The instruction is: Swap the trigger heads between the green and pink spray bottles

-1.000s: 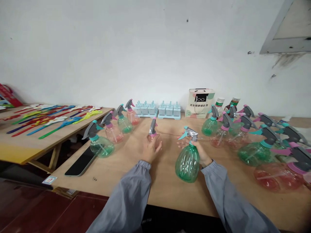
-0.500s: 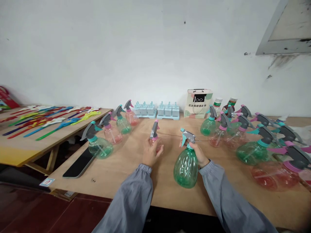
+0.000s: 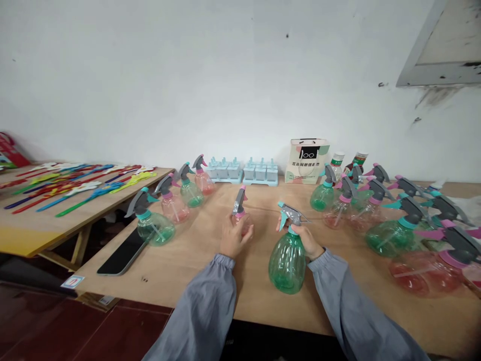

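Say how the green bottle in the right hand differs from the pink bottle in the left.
The green bottle has a teal collar, the pink bottle a pink one. The right hand grips the green bottle's neck, leaving its body visible; the left hand hides most of the pink bottle's body. Both have grey spray heads.

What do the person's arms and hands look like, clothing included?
Both arms wear loose, plain grey-blue sleeves, slightly wrinkled, gathered into snug, ruffled cuffs at the wrists. The left hand and right hand are bare: no gloves. I see no markings on the sleeves.
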Demonstrator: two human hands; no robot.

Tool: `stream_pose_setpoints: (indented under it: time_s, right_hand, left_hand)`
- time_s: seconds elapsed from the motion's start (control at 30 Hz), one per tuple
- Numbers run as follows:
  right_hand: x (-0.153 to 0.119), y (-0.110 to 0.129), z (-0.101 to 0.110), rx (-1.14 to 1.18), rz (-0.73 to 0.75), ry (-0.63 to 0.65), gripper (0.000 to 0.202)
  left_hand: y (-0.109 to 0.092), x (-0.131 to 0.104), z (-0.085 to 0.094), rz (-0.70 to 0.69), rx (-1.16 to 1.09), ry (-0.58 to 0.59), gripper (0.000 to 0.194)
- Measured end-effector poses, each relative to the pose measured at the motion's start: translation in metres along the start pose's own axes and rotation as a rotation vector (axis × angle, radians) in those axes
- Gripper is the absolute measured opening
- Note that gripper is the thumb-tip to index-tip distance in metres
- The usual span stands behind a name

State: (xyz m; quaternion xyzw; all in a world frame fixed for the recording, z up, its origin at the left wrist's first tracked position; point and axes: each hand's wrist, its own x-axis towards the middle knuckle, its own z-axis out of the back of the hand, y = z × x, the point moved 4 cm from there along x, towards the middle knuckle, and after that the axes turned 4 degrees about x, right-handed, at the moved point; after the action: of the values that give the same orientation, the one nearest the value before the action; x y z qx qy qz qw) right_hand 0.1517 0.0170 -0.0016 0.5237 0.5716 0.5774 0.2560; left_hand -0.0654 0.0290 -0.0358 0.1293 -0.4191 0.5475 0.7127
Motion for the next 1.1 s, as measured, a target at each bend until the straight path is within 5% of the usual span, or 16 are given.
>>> stream_pose_setpoints:
  time_s: [0.27,0.57,1.1]
  right_hand:
    - [-0.001,0.000,-0.008,0.013,-0.004,0.125,0.044]
    - [0.001,-0.005,-0.002,0.105,0.015,-0.030,0.040]
    - [-0.002,0.001,-0.008,0.046,0.029,-0.018,0.047]
  left_hand:
    - [0.000,-0.001,0.000,-0.017,0.036,-0.017,0.038]
    - [0.000,-0.002,0.000,-0.094,0.057,-0.083,0.037]
    - [0.001,-0.002,-0.001,-0.090,0.082,-0.066,0.038]
